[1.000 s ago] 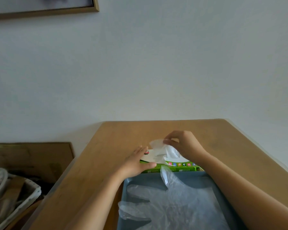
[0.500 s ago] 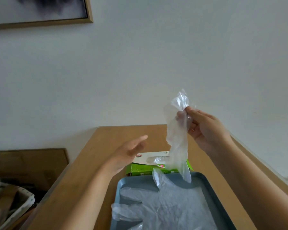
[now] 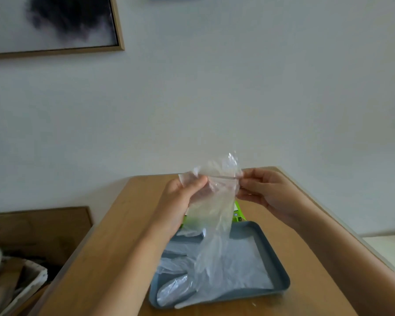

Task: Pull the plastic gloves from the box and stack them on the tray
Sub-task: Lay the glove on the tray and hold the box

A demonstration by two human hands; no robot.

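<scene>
A clear plastic glove (image 3: 212,201) hangs in the air above the table, stretched between both hands at its cuff. My left hand (image 3: 183,197) grips its left edge, and my right hand (image 3: 262,192) pinches its right edge. Its lower end dangles over the grey-blue tray (image 3: 276,263), where a stack of clear gloves (image 3: 237,263) lies flat. The green glove box (image 3: 237,214) sits just beyond the tray, mostly hidden behind the held glove.
The wooden table (image 3: 114,247) stands against a white wall, with its right edge close to my right arm. A woven basket (image 3: 21,283) and a dark wooden board (image 3: 37,226) lie lower left. A framed picture (image 3: 55,23) hangs upper left.
My right hand pulled the glove up out of the box. My left hand left the box, rose and took hold of the glove's other edge; both now spread it above the tray.
</scene>
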